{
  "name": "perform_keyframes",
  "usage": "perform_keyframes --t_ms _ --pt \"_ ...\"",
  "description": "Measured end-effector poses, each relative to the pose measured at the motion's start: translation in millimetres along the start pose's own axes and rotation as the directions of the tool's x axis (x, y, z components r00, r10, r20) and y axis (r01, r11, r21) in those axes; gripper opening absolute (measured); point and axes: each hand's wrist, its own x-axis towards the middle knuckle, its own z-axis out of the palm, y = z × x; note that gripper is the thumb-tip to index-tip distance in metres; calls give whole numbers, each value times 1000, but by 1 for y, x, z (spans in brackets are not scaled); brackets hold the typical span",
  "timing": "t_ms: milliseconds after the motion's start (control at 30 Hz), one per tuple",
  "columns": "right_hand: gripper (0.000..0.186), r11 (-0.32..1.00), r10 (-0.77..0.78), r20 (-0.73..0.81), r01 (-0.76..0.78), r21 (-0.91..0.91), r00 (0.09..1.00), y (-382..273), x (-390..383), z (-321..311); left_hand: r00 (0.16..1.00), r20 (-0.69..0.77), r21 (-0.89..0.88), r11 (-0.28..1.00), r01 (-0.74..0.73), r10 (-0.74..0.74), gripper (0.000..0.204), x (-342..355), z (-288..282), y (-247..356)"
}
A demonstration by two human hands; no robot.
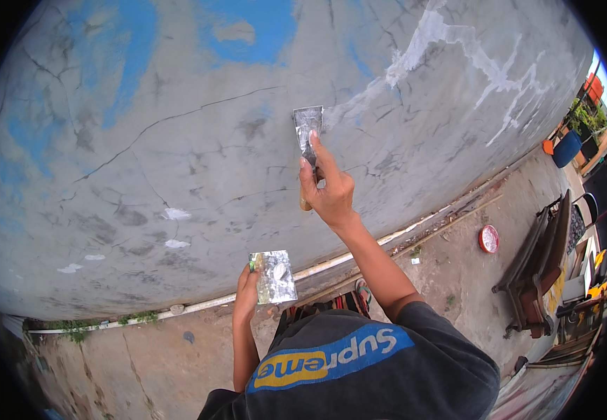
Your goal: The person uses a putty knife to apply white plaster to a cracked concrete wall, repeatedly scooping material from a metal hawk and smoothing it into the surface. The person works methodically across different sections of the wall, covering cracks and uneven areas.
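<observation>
My right hand (pixel 330 192) is closed round a putty knife (pixel 308 120), with its metal blade pointing up at the cracked grey wall (pixel 205 154). The wooden end of its handle shows below my fingers. The blade is at the wall near the end of a pale filler streak (pixel 359 98); whether it touches cannot be made out. Lower down, my left hand (pixel 246 290) grips a small rectangular board (pixel 273 278), smeared grey and white, with a dab of white putty on it. Long dark cracks (pixel 170 122) run across the wall left of the knife.
A white pipe (pixel 212 302) runs along the wall's foot. On the concrete floor at right stand a red bowl (pixel 489 239) with white residue and a dark wooden bench (pixel 538 266). Farther off are a blue drum (pixel 567 149) and plants (pixel 588 119). Blue paint patches mark the upper wall.
</observation>
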Motion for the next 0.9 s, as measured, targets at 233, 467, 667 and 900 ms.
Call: perform_keyframes --t_ms 233,467,667,900 --pt "45 980 182 127 -190 54 975 -17 -32 -13 990 -139 -50 999 0 -7 44 -6 2 -7" --pt "48 923 347 43 -350 163 937 -21 5 -25 995 -71 -7 998 64 -64 54 -12 4 15" --pt "47 926 332 154 -353 137 931 -31 -28 -16 996 -82 27 999 33 -31 53 -9 10 19" --pt "48 921 371 -29 -363 141 928 -5 -5 -23 995 -94 -11 1000 15 -16 42 -13 9 12"
